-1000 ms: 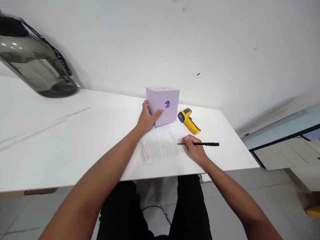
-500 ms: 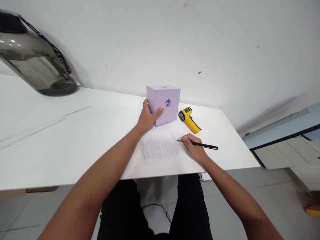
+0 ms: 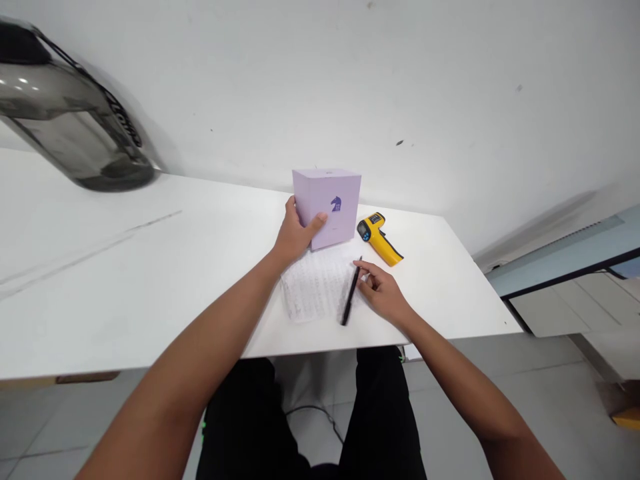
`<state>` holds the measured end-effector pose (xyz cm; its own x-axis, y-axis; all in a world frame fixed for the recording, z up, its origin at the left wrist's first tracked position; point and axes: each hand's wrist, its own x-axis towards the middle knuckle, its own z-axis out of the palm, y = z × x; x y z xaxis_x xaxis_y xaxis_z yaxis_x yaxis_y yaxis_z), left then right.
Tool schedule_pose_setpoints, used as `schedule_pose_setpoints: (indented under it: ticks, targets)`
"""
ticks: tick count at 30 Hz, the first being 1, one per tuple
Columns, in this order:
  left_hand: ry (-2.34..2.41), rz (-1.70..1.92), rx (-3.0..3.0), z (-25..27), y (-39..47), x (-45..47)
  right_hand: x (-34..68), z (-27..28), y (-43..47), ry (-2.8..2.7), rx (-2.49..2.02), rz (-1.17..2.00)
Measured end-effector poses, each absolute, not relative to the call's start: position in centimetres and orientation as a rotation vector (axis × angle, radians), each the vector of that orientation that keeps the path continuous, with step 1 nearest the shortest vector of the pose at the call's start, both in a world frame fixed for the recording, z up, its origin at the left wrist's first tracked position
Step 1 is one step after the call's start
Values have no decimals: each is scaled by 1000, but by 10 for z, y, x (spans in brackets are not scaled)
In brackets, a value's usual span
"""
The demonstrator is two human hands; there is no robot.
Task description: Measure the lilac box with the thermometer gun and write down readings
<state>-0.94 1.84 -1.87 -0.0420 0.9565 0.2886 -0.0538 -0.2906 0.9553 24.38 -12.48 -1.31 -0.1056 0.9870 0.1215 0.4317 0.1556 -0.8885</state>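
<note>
A lilac box (image 3: 336, 207) with a dark blue horse-head mark stands upright near the wall. My left hand (image 3: 296, 230) is closed around its left side, thumb across the front face. Below the box lies a sheet of paper (image 3: 317, 287) covered in blurred rows of marks. My right hand (image 3: 383, 290), fingers curled, has a black pen (image 3: 351, 299) at its fingertips over the paper's right side. The pen's pointed tip is towards the box and its thick end towards the table's front edge.
Right of the box, a yellow infrared thermometer gun (image 3: 383, 241) lies on the white table (image 3: 125, 287). A large grey translucent bottle (image 3: 75, 127) stands at the back left. The wall (image 3: 320, 80) runs along the table's back edge.
In my right hand the pen has swung round, from pointing left with its end at the right to lying lengthwise, tip away from me. My left hand and the box have stayed put.
</note>
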Motion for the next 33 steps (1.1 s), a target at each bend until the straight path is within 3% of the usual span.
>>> schedule_pose_setpoints:
  ticks: [18, 33]
  targets:
    - [1016, 1493, 1383, -22, 20, -10, 244, -2, -130, -1665, -1373, 1026]
    - [1058, 1468, 1362, -16, 17, -10, 248, -11, -131, -1695, -1313, 785]
